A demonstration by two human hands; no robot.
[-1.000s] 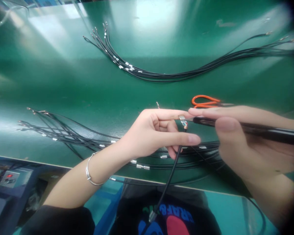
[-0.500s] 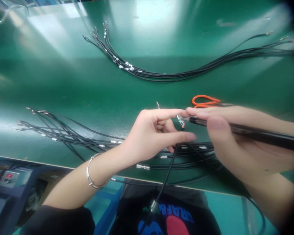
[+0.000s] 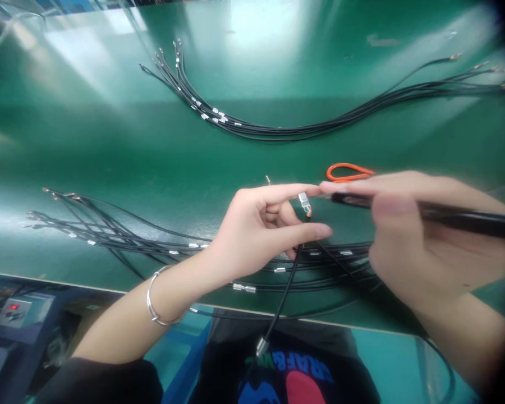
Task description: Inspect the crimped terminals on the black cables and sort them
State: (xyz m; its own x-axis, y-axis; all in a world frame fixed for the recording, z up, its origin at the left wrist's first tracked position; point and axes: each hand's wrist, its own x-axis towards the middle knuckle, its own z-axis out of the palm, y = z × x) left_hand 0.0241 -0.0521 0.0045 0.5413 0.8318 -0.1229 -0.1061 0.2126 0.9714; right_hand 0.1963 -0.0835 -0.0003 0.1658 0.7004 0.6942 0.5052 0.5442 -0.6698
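My left hand (image 3: pixel 252 230) is closed on a black cable (image 3: pixel 289 283), pinched between thumb and fingers. At the cable's upper end is a small silver connector (image 3: pixel 303 201) by my index finger, with thin coloured wires showing below it. Lower on the same cable sits a metal sleeve (image 3: pixel 261 346), hanging in front of my shirt. My right hand (image 3: pixel 425 252) grips a slim black pen-shaped tool (image 3: pixel 467 219) with a narrow tip, blurred, pointing left just beside the connector. Its fingertips come close to my left index fingertip.
An orange-handled tool (image 3: pixel 349 166), probably scissors, lies behind my right hand. More black cables (image 3: pixel 122 230) with silver sleeves spread under my left hand. Another cable bundle (image 3: pixel 278 132) curves across the back of the green table (image 3: pixel 109 146). A box with a red light (image 3: pixel 14 308) stands below left.
My right hand has shifted slightly right, drawing the tool's tip back from the connector. The connector has tilted a little, and the orange-handled tool's blade is now covered by my right hand.
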